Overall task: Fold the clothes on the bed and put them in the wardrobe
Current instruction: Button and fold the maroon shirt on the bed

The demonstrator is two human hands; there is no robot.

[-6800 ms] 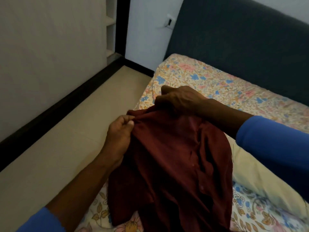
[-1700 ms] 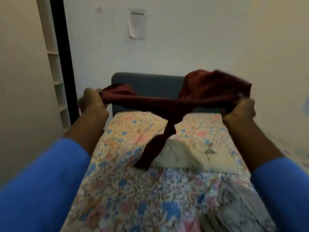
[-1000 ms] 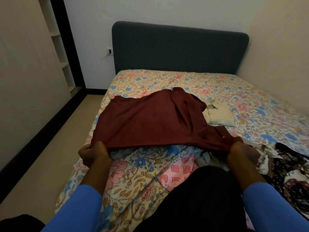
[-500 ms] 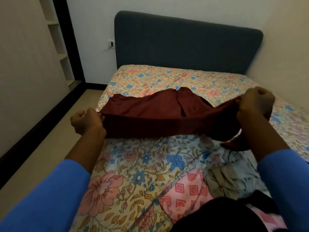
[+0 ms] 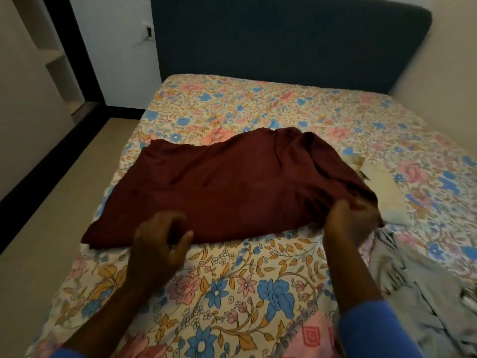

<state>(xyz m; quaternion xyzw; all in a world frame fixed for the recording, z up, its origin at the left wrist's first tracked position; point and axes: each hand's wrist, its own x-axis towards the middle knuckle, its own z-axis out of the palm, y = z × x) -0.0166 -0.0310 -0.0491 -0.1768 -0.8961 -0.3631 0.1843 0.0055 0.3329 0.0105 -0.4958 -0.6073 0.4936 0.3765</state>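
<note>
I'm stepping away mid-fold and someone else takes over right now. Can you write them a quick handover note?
Left hand: loosely curled, holding nothing, over the near hem of the maroon garment.
Right hand: grips the garment's near right corner.
The maroon garment lies spread flat on the bed, not yet folded. A folded cream shirt lies at its right edge; a crumpled grey garment lies at the near right.
Done: cream shirt folded.
Left: fold the maroon and grey garments, then carry everything to the wardrobe.

head cam | worn, wide-angle | faces forward-down along bed (image 5: 245, 280) toward headboard (image 5: 284, 42) | close over near edge
</note>
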